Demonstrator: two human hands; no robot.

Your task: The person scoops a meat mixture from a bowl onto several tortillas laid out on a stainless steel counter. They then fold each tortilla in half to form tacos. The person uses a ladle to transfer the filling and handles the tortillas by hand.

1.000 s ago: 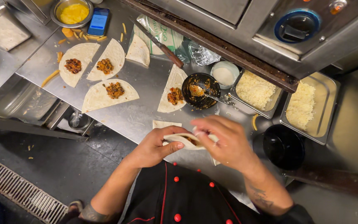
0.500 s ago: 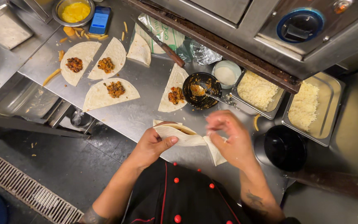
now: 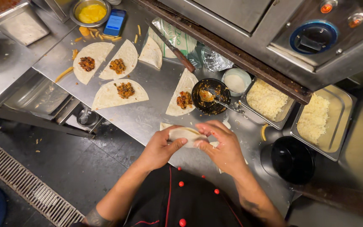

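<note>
Pale dough fills the gap between both hands at the near edge of the steel tabletop [image 3: 148, 120]: a folded wrapper [image 3: 185, 135], held just above the surface. The left hand [image 3: 159, 148] cups its left end, thumb along the lower side and fingers [image 3: 169, 133] curled behind it. The right hand [image 3: 223, 147] pinches the right end, fingers [image 3: 204, 128] pressed together on the fold. More flat wrapper pieces [image 3: 221, 145] lie partly hidden beneath the hands. Just beyond, toward the middle of the tabletop, a half-round wrapper [image 3: 183, 97] carries a dark mound of filling, touching a black bowl [image 3: 211, 96] with a spoon [image 3: 209, 96] resting in it. Right of the bowl stand a small white cup [image 3: 236, 80] and two steel pans of pale shredded filling [image 3: 266, 98] [image 3: 314, 117]; a black round container [image 3: 293, 159] sits off the near right corner. Toward the far left, three more filled wrappers [image 3: 90, 62] [image 3: 119, 65] [image 3: 120, 93] lie open, with an unfilled one [image 3: 151, 54] beside a knife [image 3: 174, 49]. At the far edge sit a metal bowl of yellow liquid [image 3: 90, 12] and a blue phone [image 3: 115, 22], with scattered yellow strips [image 3: 64, 74] near them.
</note>
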